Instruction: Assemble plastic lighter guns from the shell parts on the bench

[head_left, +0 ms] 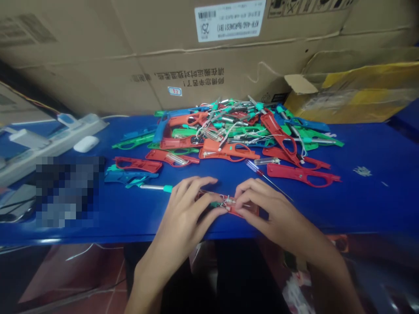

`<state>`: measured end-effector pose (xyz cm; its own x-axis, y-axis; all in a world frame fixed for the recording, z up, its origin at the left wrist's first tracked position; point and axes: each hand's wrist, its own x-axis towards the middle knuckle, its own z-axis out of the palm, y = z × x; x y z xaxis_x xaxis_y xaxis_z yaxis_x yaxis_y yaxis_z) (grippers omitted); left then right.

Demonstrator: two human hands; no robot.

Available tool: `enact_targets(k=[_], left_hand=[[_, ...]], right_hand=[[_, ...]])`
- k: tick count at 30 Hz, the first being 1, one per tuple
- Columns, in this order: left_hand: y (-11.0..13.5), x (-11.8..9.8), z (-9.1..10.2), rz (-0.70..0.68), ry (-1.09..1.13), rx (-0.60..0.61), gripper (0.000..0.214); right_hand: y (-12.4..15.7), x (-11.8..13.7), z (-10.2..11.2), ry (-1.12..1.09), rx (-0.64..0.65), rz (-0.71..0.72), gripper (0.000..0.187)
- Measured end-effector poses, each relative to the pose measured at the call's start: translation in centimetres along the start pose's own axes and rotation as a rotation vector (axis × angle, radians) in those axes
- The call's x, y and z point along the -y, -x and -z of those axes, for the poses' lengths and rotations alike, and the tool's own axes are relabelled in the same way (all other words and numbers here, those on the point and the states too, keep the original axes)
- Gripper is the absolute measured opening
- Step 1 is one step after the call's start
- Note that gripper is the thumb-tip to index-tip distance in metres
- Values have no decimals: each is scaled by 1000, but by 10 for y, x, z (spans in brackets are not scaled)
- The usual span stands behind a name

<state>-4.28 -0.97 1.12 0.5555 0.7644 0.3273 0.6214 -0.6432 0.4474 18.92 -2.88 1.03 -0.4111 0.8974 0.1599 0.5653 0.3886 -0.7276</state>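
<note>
Between my hands is an opened red utility lighter casing [234, 212], with white wires and small parts inside. A metal tube [153, 187] with a green collar sticks out to the left from behind my left hand. My left hand [188, 209] is closed around the left part of the casing, its thumb and fingertips near the wires. With fingers bent together, my right hand [271, 203] grips the casing's right end. Its fingertips hide some inner parts. A screwdriver [271, 180] with a clear purple handle lies just beyond the right hand.
Behind the hands spreads a heap of red, green, blue and orange lighter shells [229, 150], metal tubes and wires. A large cardboard box [114, 87] stands at the back. On the left is a power strip [46, 146]; small whitish pieces [362, 171] lie right.
</note>
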Motion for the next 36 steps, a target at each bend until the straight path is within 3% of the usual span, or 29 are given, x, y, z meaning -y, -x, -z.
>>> enact_targets(k=[14, 26, 31, 36], left_hand=[[1, 0, -2, 58, 40, -7, 17], [3, -2, -1, 23, 38, -4, 19], [2, -5, 1, 31, 26, 30, 19], [0, -6, 1, 20, -75, 47, 20]], right_hand=[[8, 1, -5, 58, -106, 28, 13], [11, 5, -4, 101, -101, 2, 24], [12, 3, -8, 180, -190, -6, 27], [13, 0, -11, 236, -153, -2, 32]])
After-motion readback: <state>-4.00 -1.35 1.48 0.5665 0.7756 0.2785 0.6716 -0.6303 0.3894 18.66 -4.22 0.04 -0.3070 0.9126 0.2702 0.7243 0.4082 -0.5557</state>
